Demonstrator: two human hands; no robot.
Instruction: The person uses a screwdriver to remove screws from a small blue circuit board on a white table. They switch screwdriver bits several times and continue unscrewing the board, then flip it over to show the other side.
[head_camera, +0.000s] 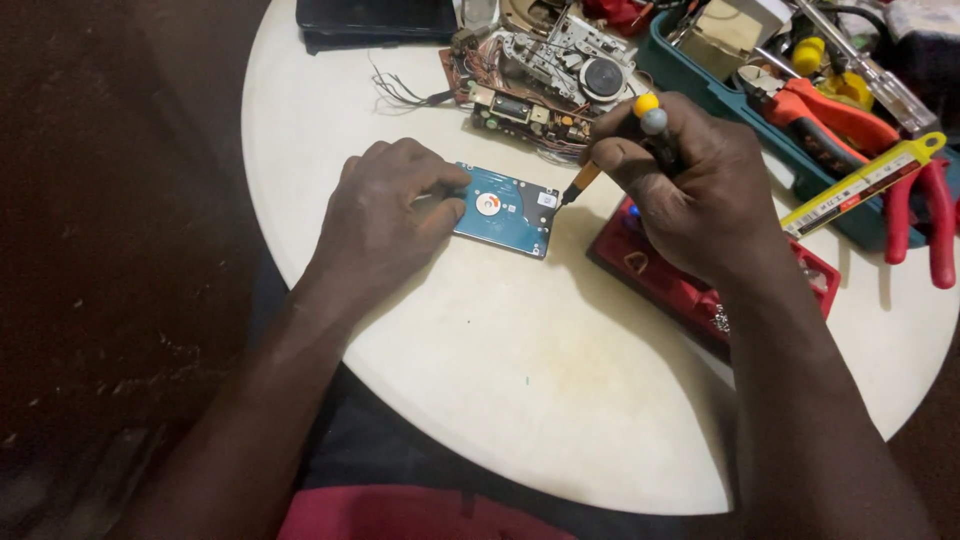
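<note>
A small hard disk drive lies flat on the round cream table, circuit side up, its blue board showing a round silver and orange hub at the middle. It sits near the far half of the table, between the two hands. The left hand rests on the drive's left end, fingers curled down over the edge and thumb laid along the near side, pinning it to the table. The right hand is closed around a small screwdriver with a yellow and grey cap; the tool slants down to the left, and its tip meets the drive's far right corner.

Under the right hand, just beside the drive, lies a red bit case, partly hidden by the wrist. Behind the drive sits an opened tape mechanism with circuit boards and loose wires trailing to the left. A dark flat device lies at the table's far edge. To the right stands a teal tool tray with red-handled pliers and a yellow tester lying across it.
</note>
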